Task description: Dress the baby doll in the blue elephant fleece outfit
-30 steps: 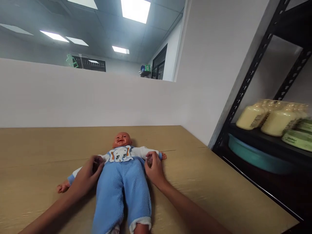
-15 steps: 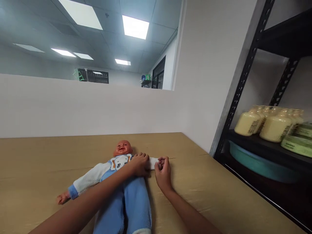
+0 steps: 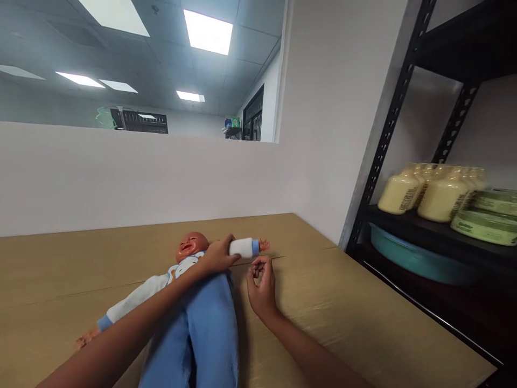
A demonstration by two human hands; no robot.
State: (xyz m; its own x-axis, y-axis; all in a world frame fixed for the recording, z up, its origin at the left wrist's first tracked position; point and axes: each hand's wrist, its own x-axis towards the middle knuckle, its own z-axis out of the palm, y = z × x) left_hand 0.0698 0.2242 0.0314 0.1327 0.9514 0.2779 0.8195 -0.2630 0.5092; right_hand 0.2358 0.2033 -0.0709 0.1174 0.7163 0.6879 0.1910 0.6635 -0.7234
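Observation:
A baby doll [image 3: 212, 318] in a white and light blue outfit with an animal face on the chest lies on its back on the table. My left hand [image 3: 218, 256] reaches across its chest and is closed round the upper part of one white sleeve. Beyond my fingers the rest of that sleeve [image 3: 241, 248] sticks out to the right, with its blue cuff and the doll's small hand [image 3: 264, 245] showing. Just below the cuff, apart from it, is my right hand [image 3: 262, 285], its fingers loosely curled, thumb apart, nothing visible in it.
The wooden table [image 3: 323, 302] meets a white wall behind and at right. A black metal shelf [image 3: 407, 215] at right holds several cream-coloured bottles [image 3: 438, 194], green tubs [image 3: 484, 226] and a teal basin [image 3: 420, 258]. The doll's other arm [image 3: 137, 296] stretches left.
The doll's sleeve is now pulled down its arm, so the blue cuff and small hand show. My right hand has let go of the sleeve; my left hand still grips it. The view has shifted.

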